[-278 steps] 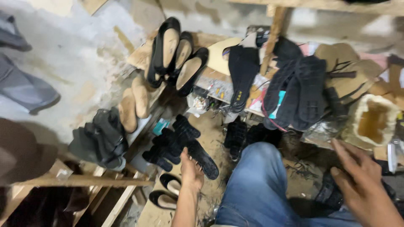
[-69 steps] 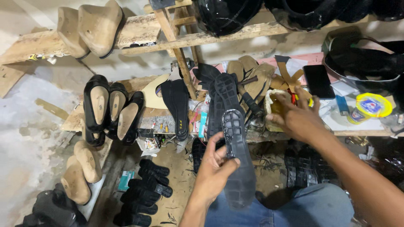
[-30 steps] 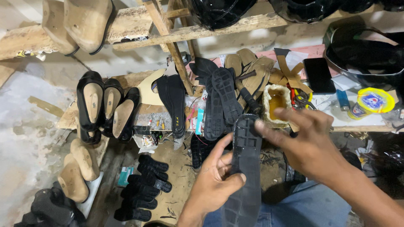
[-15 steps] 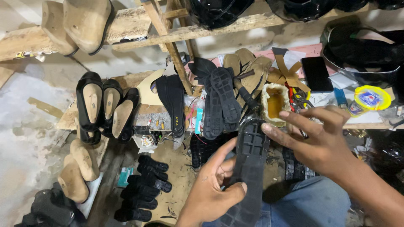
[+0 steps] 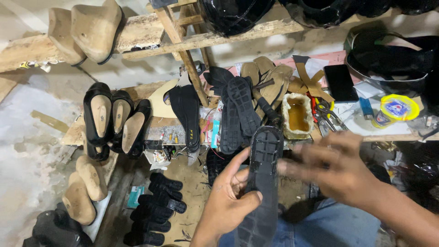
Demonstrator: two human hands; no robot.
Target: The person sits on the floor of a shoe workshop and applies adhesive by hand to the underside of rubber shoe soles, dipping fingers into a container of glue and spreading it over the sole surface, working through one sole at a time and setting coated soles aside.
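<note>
In the head view, the left hand (image 5: 231, 201) grips a black rubber shoe sole (image 5: 264, 183) from its left side, thumb lying across the tread face and the fingers curled behind it. The sole stands roughly upright in front of the person's lap, tread toward the camera, its rounded end reaching up to the edge of the worktop (image 5: 151, 130). The right hand (image 5: 338, 171) is just to the right of the sole, fingers spread and pointing toward its upper part; it is blurred, so I cannot tell whether the fingertips touch the rubber. It holds nothing.

On the worktop behind the sole sits a crusted yellowish glue pot (image 5: 297, 114), with a stack of black soles (image 5: 235, 110) leaning to its left and tan insoles (image 5: 270, 82) above. Further left, three black shoes on lasts (image 5: 114, 121) stand side by side. A dark phone (image 5: 340, 82) and a yellow-lidded tin (image 5: 395, 110) lie to the right. Wooden lasts (image 5: 87, 32) rest on the upper shelf, and more black soles (image 5: 155, 206) lie on the floor below.
</note>
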